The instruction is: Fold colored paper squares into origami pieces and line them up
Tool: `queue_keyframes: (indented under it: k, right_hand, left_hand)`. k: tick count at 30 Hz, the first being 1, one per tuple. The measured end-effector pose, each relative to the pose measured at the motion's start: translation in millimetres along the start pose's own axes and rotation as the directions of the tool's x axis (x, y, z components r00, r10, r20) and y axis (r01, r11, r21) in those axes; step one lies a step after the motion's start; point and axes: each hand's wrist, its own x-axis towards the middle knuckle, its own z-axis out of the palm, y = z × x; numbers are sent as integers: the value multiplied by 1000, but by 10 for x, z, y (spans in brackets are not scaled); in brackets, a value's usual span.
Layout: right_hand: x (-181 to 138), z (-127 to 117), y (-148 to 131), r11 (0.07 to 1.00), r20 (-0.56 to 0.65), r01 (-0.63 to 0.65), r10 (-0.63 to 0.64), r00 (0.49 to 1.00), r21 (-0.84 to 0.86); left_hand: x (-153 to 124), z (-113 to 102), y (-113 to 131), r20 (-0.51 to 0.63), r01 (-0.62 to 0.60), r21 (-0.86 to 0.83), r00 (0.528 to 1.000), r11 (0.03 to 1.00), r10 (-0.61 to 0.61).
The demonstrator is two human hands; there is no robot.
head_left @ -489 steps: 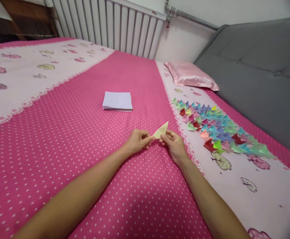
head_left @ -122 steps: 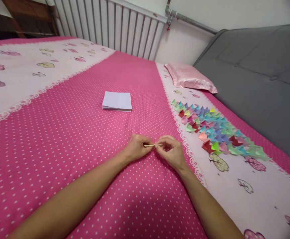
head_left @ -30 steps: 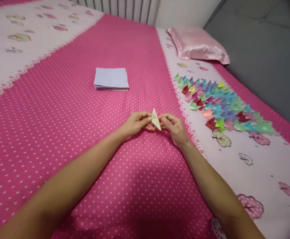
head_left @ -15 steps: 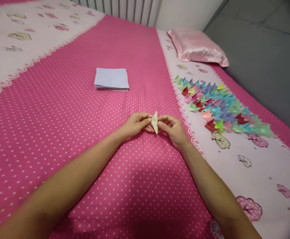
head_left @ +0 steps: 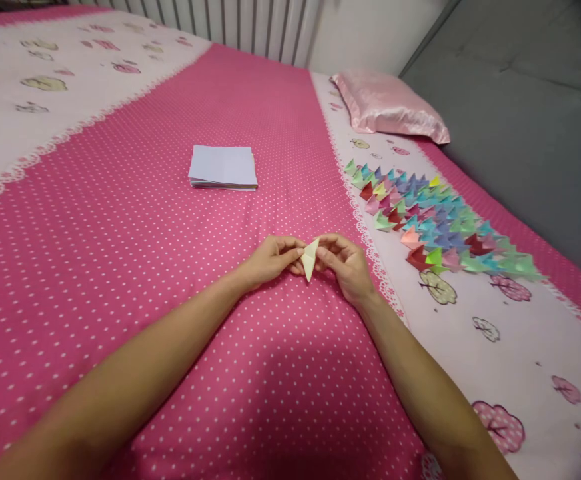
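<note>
A small pale-yellow folded paper piece (head_left: 310, 259), pointed at top and bottom, is held between my two hands above the pink bedspread. My left hand (head_left: 274, 257) pinches its left side with thumb and fingers. On its right side, my right hand (head_left: 345, 263) grips it with thumb and bent fingers. The far side of the paper and some fingertips are hidden. To the right stand rows of folded paper pieces (head_left: 440, 230) in green, blue, red, pink and yellow. A stack of paper sheets (head_left: 223, 165), white on top, lies beyond my left hand.
The pink dotted bedspread (head_left: 120, 227) has white printed bands at left and right. A shiny pink pillow (head_left: 390, 103) lies at the back right. Along the right runs a grey padded panel (head_left: 530, 127); a slatted white rail (head_left: 250, 27) stands at the back.
The yellow folded paper has turned, its lower point now leaning left and its upper point right. Both hands still hold it. The whole view has shifted slightly.
</note>
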Motion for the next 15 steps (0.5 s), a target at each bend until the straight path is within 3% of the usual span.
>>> queue_keyframes:
  k: [15]
  right_hand:
    - [-8,4,1,999,5,-32,32,999,-13]
  left_hand:
    - [-2,-8,-9,24,6,-1,1000,1000,-6]
